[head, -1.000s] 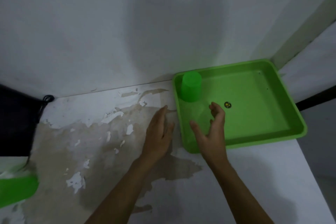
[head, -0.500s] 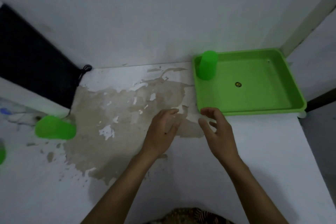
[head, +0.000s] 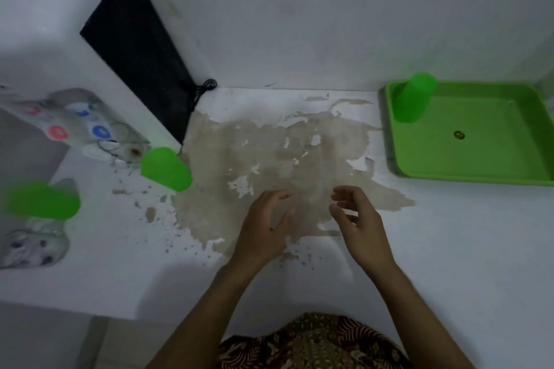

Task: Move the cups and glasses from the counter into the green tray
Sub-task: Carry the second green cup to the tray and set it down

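While fingers [head: 278, 195] curl loosely open and empty, left hand [head: 263, 228] and right hand [head: 359, 225] hover left of green tray [head: 467, 177], holding one inverted cup [head: 412, 99]; remaining cups [head: 166, 169], glasses [head: 33, 246] far left, easily toppled by hasty reach.

One green cup [head: 412, 99] inside green tray [head: 479, 172]; two cups [head: 166, 169] [head: 42, 201] on counter [head: 120, 249].

Bare counter [head: 299, 165] between cups [head: 166, 169] and tray [head: 467, 178]
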